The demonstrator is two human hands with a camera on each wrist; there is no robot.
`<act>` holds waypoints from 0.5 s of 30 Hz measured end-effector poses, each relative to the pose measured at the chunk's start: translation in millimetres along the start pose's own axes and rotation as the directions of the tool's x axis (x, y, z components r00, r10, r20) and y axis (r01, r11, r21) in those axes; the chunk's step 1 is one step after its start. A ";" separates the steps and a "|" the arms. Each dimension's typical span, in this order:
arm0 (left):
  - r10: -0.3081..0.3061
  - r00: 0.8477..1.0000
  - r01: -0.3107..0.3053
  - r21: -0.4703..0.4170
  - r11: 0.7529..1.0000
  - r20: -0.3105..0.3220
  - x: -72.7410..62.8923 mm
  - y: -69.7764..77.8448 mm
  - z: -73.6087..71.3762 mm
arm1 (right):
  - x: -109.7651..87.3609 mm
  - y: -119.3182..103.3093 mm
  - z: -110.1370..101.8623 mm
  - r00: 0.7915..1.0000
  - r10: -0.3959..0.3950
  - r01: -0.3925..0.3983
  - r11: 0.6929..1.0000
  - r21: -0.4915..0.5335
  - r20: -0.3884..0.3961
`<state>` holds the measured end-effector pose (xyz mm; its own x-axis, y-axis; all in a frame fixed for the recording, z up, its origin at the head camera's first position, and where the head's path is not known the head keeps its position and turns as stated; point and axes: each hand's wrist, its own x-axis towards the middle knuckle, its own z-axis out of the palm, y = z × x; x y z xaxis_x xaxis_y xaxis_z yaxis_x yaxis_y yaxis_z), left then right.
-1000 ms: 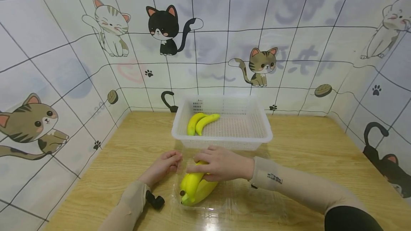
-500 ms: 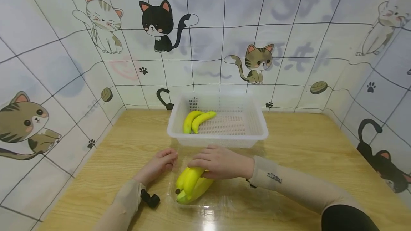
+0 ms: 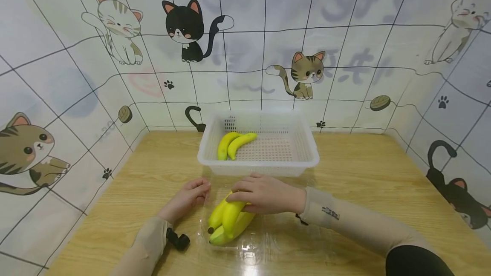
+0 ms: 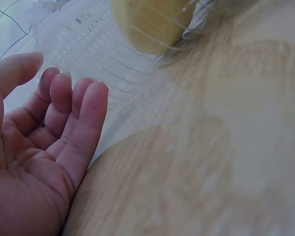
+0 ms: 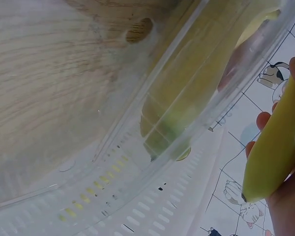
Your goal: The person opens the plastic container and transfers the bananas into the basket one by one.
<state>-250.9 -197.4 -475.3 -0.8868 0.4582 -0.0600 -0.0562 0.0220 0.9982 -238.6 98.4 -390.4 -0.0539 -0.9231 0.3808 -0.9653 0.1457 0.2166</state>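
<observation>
My right hand (image 3: 264, 195) grips a yellow banana (image 3: 232, 218) by its far part, with the near tip pointing down toward me. Beneath and beside it lie other bananas (image 3: 242, 225) in a clear plastic clamshell box (image 3: 253, 244). In the right wrist view, fingers and thumb wrap the held banana (image 5: 278, 142), and another banana (image 5: 187, 83) shows through the clear plastic. My left hand (image 3: 188, 197) rests at the box's left edge. Seen from the left wrist, its fingers (image 4: 91, 113) are loosely bent and hold nothing.
Behind the box stands a white perforated basket (image 3: 257, 168) with two bananas (image 3: 239, 144) at its left side. Everything sits on a wood-grain table (image 3: 356, 173). Cat-print walls (image 3: 245, 54) close off the back and both sides.
The head view has shifted slightly. My right hand has moved a little to the right with the banana, which stands slightly more apart from the banana on its left. My left hand stays put.
</observation>
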 end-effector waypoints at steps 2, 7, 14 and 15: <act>0.007 1.000 -0.007 -0.004 1.000 0.005 -0.5 0.8 0.2 | 0.3 0.6 -0.2 1.000 -0.011 0.011 1.000 -0.006 -0.016; 0.027 0.999 -0.026 -0.019 0.999 0.022 -1.3 2.3 0.6 | 1.3 2.6 -1.1 0.998 -0.039 0.038 0.999 -0.014 -0.048; 0.025 0.999 -0.025 -0.035 0.999 0.019 -1.9 1.6 1.5 | 2.3 2.7 -3.6 0.997 -0.046 0.045 0.999 -0.013 -0.055; 0.018 1.000 -0.018 -0.033 0.999 0.014 -2.0 1.2 1.5 | 2.3 2.7 -3.9 0.998 -0.043 0.042 0.999 -0.010 -0.050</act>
<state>-248.5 -197.0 -473.9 -0.8813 0.4708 -0.0417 -0.0553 -0.0150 0.9984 -240.4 98.1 -385.5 0.0004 -0.9096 0.4156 -0.9640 0.1101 0.2419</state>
